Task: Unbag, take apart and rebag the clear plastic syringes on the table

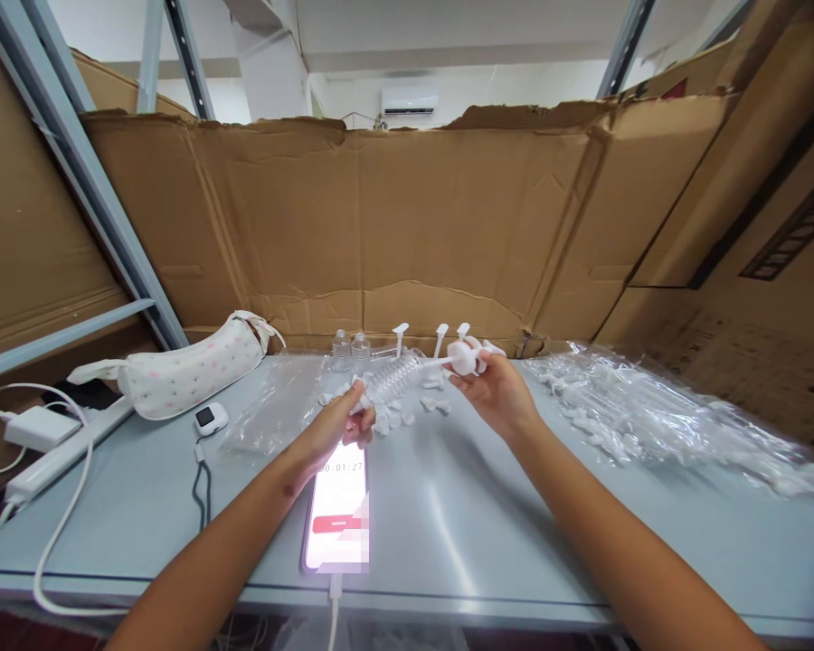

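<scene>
A cardboard wall (pixel 407 226) backs the grey worktop (pixel 448 515), where a phone (pixel 337 515) lies. Above it, the right hand (pixel 498 393) pinches a white pump head (pixel 465 357); the left hand (pixel 343 425) fingers grip a small white piece (pixel 359 407). Best keep both parts aligned, steady.

Glossy metal table (pixel 488 524); matt cardboard wall (pixel 407 217); white plastic pump head (pixel 462 356).
</scene>
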Available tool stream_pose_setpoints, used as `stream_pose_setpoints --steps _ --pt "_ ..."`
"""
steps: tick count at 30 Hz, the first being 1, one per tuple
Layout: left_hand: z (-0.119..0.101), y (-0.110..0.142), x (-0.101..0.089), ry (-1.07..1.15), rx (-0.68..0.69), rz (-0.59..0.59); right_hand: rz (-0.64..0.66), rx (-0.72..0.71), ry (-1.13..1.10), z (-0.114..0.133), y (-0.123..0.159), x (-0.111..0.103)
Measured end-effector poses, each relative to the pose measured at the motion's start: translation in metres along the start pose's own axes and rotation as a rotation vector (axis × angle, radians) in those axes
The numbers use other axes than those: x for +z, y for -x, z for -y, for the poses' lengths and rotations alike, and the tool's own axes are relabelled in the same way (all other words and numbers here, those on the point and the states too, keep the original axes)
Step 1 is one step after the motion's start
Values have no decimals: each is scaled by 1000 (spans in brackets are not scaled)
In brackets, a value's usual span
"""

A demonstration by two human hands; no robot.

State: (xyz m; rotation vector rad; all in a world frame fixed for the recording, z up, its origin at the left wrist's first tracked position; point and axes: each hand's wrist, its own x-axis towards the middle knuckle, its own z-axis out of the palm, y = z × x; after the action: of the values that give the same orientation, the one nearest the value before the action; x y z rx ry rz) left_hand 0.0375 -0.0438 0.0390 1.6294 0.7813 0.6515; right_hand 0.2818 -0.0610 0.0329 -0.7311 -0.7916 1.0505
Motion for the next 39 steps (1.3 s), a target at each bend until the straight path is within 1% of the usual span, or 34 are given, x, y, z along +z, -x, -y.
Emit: stream_pose_setpoints --steps 2,4,6,12,14,16,18,21,24,26,28,30,32,35,36,37,39 --pt "-2 -1 -3 13 19 -65 -78 -51 18 3 -8 -9" --pt "0 -4 -5 22 48 -137 -151 -141 142 5 -15 -16" --pt "4 -6 -6 51 79 -171 -190 -241 302 5 -19 -22" --pt "8 -8 -5 106 133 -171 -179 -517 611 4 -25 -33" --pt "8 -8 -5 115 141 -162 -207 -546 786 0 -28 -42" --pt "10 -8 -5 114 152 -153 -242 -478 1023 -8 -32 -51" --pt "11 -8 -5 108 161 -146 -260 -373 1205 -18 -36 -60" --pt "13 -10 -5 89 173 -138 -228 -253 1318 -32 -39 -68" --pt "14 -11 -4 72 176 -134 -187 -144 1430 -39 -40 -70" --pt "15 -11 -3 74 174 -130 -180 -80 1501 -36 -39 -71" --pt "16 -12 -3 66 175 -133 -179 -26 1559 -28 -38 -72" --pt "19 -14 -3 34 181 -151 -177 13 1601 -14 -35 -71" --pt "21 -14 -4 -25 194 -188 -192 30 1634 3 -29 -65" --pt "23 -13 -4 -172 200 -255 -223 4 1620 26 -16 -45" --pt "23 -12 -3 -236 194 -273 -176 -13 1550 31 -10 -36" --pt "22 -10 -3 -307 188 -286 -98 -31 1435 33 -4 -27" --pt "19 -7 0 -462 198 -301 89 -36 1141 33 7 -9"
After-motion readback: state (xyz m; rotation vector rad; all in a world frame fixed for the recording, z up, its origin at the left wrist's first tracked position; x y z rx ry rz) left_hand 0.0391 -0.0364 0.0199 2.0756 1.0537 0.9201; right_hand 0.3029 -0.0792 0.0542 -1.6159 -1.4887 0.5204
